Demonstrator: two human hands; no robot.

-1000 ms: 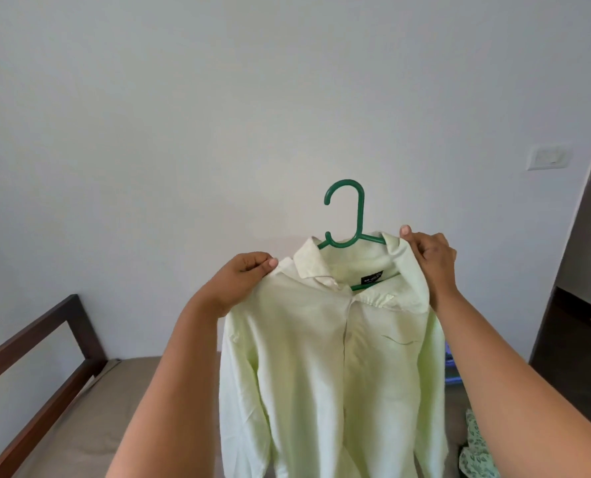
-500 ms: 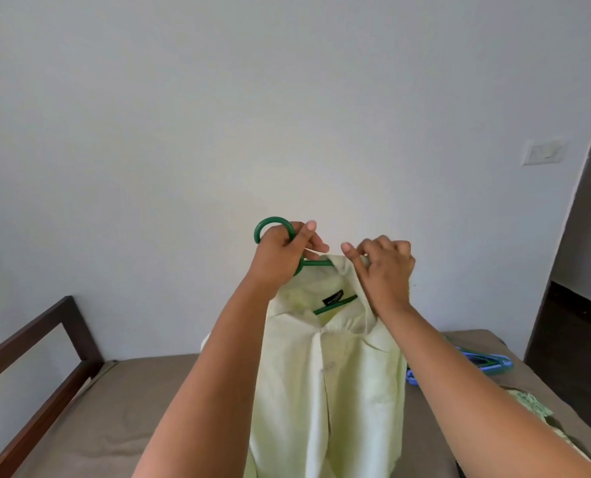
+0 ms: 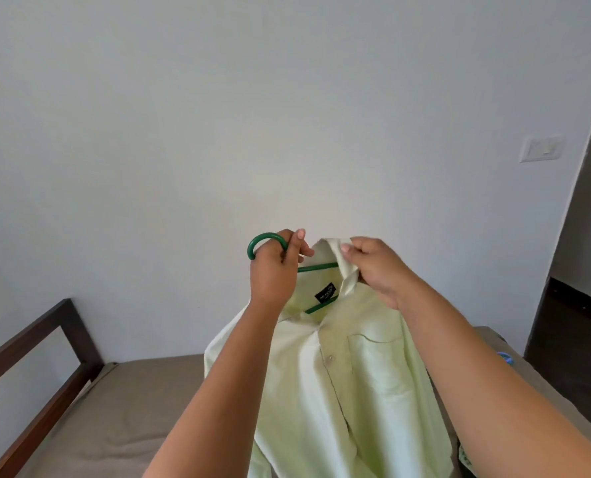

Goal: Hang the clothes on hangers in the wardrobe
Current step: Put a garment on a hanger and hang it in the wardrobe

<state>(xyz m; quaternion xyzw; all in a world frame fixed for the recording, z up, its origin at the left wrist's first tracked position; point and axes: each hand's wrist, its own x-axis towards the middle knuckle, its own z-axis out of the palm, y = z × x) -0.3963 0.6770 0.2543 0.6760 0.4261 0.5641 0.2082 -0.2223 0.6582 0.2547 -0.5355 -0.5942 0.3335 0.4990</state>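
Observation:
A pale green button-up shirt [image 3: 352,381] hangs on a green plastic hanger [image 3: 316,268] held up in front of me over the bed. My left hand [image 3: 275,270] grips the hanger's hook, whose curved top sticks out to the left of my fingers. My right hand [image 3: 373,267] pinches the right side of the shirt's collar. A black label shows inside the neck. The hanger's shoulders are hidden under the cloth. No wardrobe is in view.
A bed with a brown mattress [image 3: 114,419] and a dark wooden end rail [image 3: 45,343] lies below. A blue hanger [image 3: 504,357] peeks out at the right. A light switch [image 3: 541,148] sits on the white wall beside a dark doorway [image 3: 577,270].
My left hand moved from the shirt's shoulder to grip the hanger's hook. My right hand shifted from the shoulder inward to the collar. The shirt now hangs lower and nearer to me.

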